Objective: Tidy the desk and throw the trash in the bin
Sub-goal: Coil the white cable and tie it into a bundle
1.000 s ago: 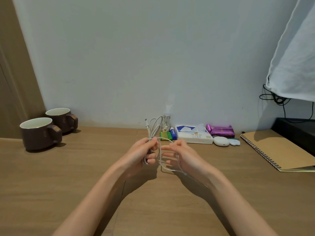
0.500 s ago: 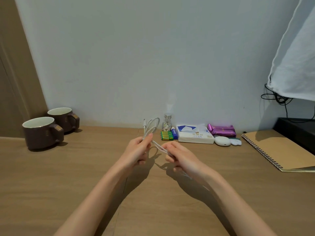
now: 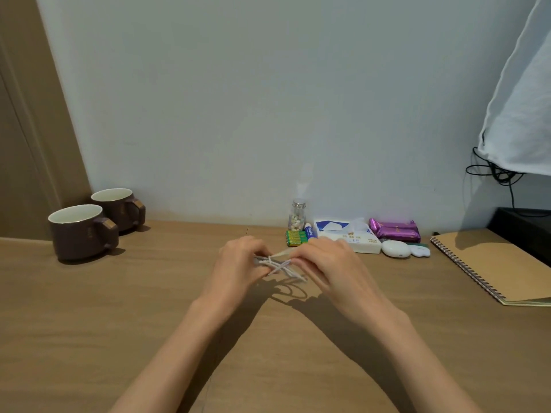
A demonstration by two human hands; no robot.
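A thin white cable [image 3: 278,266] is bunched into a small bundle just above the wooden desk [image 3: 149,308], in the middle of the head view. My left hand [image 3: 238,265] grips the bundle's left end. My right hand [image 3: 331,269] pinches its right side, with a strand wrapped across the bundle. Parts of the cable are hidden behind my fingers.
Two brown mugs [image 3: 79,231] stand at the back left. Along the wall sit a small pill bottle [image 3: 297,214], green batteries [image 3: 295,237], a tissue pack [image 3: 348,235], purple packets [image 3: 393,229] and a white case [image 3: 395,248]. A spiral notebook [image 3: 492,263] lies at the right.
The loose tall cable loops have been drawn down into a tight low bundle. Both hands have moved closer together and lower toward the desk.
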